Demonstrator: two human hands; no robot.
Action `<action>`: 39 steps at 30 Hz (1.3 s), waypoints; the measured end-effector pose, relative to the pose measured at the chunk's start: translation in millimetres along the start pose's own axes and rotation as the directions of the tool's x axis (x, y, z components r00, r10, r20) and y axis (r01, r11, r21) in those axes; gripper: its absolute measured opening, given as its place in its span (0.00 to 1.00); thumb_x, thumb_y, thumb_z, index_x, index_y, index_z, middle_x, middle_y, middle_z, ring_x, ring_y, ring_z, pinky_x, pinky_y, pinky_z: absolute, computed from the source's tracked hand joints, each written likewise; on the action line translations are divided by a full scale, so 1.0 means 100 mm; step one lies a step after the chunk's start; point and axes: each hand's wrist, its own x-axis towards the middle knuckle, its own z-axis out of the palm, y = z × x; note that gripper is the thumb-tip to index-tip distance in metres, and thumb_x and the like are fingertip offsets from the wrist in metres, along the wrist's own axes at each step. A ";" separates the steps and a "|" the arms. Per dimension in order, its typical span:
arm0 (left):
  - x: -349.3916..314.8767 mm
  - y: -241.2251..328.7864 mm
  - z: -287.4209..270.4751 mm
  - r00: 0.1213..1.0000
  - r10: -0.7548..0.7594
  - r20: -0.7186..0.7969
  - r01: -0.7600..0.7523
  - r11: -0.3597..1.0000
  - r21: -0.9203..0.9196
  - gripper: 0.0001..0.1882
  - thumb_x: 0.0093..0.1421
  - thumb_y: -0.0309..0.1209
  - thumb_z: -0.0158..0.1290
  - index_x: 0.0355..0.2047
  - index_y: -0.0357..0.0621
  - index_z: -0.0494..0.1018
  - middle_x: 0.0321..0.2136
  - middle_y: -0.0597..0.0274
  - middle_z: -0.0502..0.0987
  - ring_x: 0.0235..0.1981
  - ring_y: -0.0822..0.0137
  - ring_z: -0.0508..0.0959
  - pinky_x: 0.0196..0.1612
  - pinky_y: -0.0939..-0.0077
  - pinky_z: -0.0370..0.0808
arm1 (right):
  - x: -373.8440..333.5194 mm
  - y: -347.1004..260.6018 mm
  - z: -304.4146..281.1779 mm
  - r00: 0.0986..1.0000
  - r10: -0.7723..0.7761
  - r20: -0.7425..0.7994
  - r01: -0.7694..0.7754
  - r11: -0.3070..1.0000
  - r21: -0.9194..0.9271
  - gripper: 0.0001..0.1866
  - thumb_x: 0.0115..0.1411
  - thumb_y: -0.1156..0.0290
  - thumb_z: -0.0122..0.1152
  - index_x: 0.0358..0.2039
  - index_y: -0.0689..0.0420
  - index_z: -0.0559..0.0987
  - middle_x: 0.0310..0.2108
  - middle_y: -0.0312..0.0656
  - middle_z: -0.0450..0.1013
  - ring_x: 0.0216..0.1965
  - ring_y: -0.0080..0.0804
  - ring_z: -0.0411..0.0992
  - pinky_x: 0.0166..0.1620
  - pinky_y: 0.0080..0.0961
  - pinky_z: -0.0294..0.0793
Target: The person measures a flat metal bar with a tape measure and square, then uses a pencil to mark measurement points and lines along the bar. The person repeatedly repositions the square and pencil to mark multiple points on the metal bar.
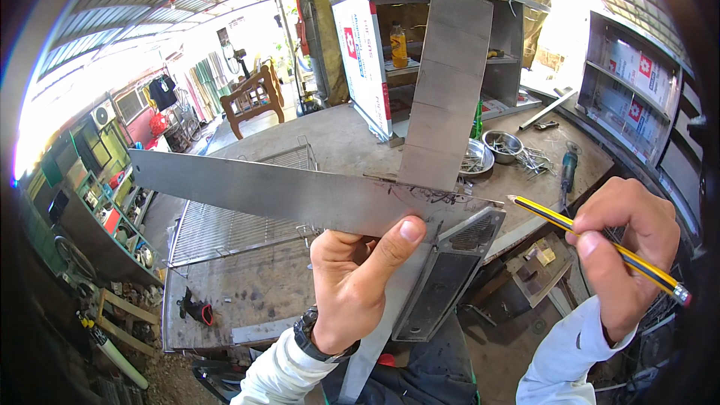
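Observation:
My left hand [352,285] grips a long flat sheet-metal strip [300,193], its thumb on the upper face and its fingers curled beneath. Dark scribbled marks run along the strip's right end. A wider metal strip [450,82] meets it there and rises away from me; another pale strip [371,364] runs down toward my lap. In my right hand [626,251], pinched between thumb and fingers, is a yellow-and-black pencil [562,221]. Its point is close to the marked end; whether it touches, I cannot tell. A dark boxy metal piece [450,277] sits beneath that end.
A wire rack [232,232] lies on the worktable [225,296] under the strip. Farther right are metal bowls [502,146], loose metal pieces and a teal power tool [571,169]. A metal cabinet [358,52] with an orange bottle [398,45] stands behind; another shelf unit [626,86] is at right.

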 end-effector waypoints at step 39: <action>-0.19 0.02 -0.22 0.988 -0.037 -0.151 0.040 0.999 0.015 0.08 0.60 0.25 0.66 0.37 0.34 0.82 0.34 0.62 0.84 0.34 0.76 0.78 0.39 0.81 0.73 | -0.78 -0.29 1.97 0.649 0.668 -0.363 -0.261 0.644 0.719 0.21 0.73 0.56 0.53 0.51 0.64 0.72 0.44 0.41 0.71 0.44 0.24 0.67 0.51 0.25 0.65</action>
